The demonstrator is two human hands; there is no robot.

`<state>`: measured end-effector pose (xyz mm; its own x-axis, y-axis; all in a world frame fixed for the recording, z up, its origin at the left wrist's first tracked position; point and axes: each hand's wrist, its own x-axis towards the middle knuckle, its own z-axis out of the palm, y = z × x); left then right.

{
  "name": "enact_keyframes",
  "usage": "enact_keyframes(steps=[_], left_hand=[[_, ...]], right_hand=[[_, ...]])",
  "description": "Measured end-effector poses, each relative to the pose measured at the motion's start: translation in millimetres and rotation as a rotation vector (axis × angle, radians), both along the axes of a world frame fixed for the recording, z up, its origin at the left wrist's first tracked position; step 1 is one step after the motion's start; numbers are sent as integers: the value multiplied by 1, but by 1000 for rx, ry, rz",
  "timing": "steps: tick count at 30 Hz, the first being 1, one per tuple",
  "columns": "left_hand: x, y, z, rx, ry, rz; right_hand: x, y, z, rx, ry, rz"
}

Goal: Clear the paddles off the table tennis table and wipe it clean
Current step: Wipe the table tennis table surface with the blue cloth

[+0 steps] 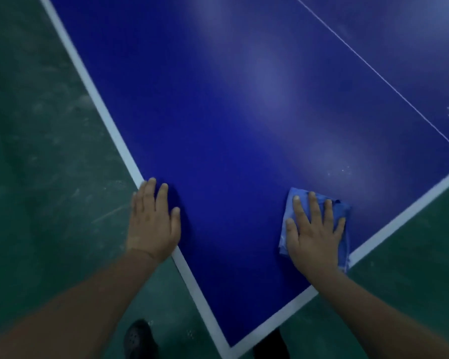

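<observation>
You are standing at a corner of the table tennis table (pixel 231 125), looking down on its deep blue top with white edge stripes that meet in a point near your feet. A thin white centre line (pixel 373 69) runs away across the top towards the far right. The surface is glossy, with pale streaks of reflected light along its middle, and a few small whitish specks sit near the right-hand edge.

Your right hand (pixel 315 234) lies flat on a blue cloth (pixel 345 211), fingers straight and spread, pressing it onto the table just inside the right-hand edge stripe near the corner. The cloth is folded into a rough rectangle, a lighter blue than the table, and shows around your fingers and along both sides of the palm.

Your left hand (pixel 153 221) rests flat on the table at its left-hand edge, fingers straight and close together, the heel of the hand over the white stripe.

Beside the table is a scuffed green floor (pixel 36 151). A dark shoe (pixel 138 338) shows below the left arm.
</observation>
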<state>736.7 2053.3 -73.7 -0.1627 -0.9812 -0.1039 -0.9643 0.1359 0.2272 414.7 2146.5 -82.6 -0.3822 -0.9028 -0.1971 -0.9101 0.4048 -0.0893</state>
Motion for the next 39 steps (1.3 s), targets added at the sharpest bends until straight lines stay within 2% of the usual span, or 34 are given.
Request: enact_keyframes(steps=[2, 6, 7, 8, 11, 12, 13, 16, 18, 21, 25, 27, 29, 31, 33, 35, 36, 39], left_hand=[[-35, 39, -5, 64, 77, 198], [-71, 73, -14, 125, 123, 479], [-74, 73, -14, 131, 142, 546], [-77, 70, -14, 137, 171, 618], [-85, 63, -14, 143, 276, 790], [-87, 62, -15, 133, 291, 811], [-88, 61, -16, 128, 293, 819], [-86, 60, -18, 125, 269, 826], [-86, 59, -19, 120, 265, 823], [-86, 59, -21, 110, 259, 815], [-85, 62, -24, 114, 261, 786], [-84, 63, -23, 115, 274, 774], [-85, 63, -22, 116, 288, 775], [-85, 63, -21, 124, 298, 777], [-86, 62, -20, 134, 292, 776], [-86, 63, -21, 147, 282, 771], [-86, 63, -22, 152, 281, 772], [-86, 63, -20, 160, 285, 773]], right_hand=[[20, -4, 2, -20, -2, 147], [45, 1, -7, -67, -67, 993], [36, -15, -8, -82, -63, 1104], [28, -35, -7, -104, -45, 1107], [19, -97, -5, -42, 21, 704], [25, -103, -7, -32, 32, 649], [33, -102, -9, -56, 24, 700], [48, -105, -12, -92, -17, 1040], [54, -148, -12, -99, -16, 991], [71, -233, -15, -75, -19, 759], [107, -325, -13, -87, -57, 848], [129, -336, -8, -66, -20, 1048], [130, -313, -4, -125, 1, 1437], [94, -262, -5, -162, -30, 1886], [38, -228, -7, -90, -127, 2135], [1, -246, 0, -66, -89, 2135], [-7, -266, 0, -99, -16, 2036], [-1, -324, 7, -119, 64, 1324]])
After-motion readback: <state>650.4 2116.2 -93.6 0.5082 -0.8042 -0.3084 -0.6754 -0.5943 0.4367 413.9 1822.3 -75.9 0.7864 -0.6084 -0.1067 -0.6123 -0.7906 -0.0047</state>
